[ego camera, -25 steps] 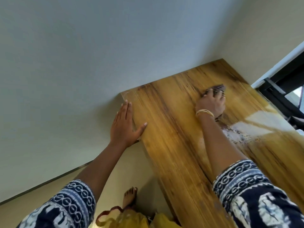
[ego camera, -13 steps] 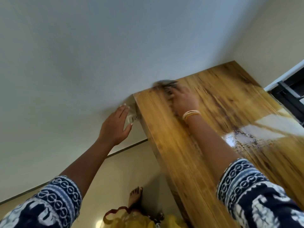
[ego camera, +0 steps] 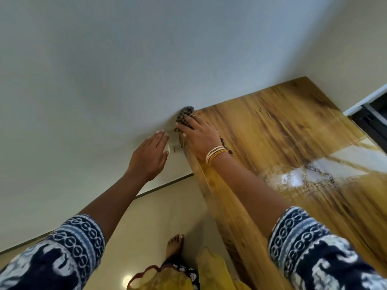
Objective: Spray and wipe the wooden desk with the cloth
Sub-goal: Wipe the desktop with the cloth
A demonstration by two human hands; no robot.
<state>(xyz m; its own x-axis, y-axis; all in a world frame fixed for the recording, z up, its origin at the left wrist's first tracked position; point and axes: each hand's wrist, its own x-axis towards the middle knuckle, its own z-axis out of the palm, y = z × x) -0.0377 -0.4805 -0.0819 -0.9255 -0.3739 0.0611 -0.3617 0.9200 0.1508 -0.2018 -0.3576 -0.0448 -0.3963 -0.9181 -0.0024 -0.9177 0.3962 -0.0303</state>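
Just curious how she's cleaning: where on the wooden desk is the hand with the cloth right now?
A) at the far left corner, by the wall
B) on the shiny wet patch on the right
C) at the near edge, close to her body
A: the right hand presses the cloth at the far left corner of the wooden desk, against the wall.

Right hand (ego camera: 200, 138) presses cloth (ego camera: 184, 117) at desk (ego camera: 272, 130) corner — left hand (ego camera: 149, 158) flat on wall (ego camera: 104, 80).

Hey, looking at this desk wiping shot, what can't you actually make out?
Head view only:
- cloth: mostly under the right hand.
- wall socket: partly behind the left hand.
- wooden desk: near end cut off by the frame edge.
- Spray bottle: not in view.
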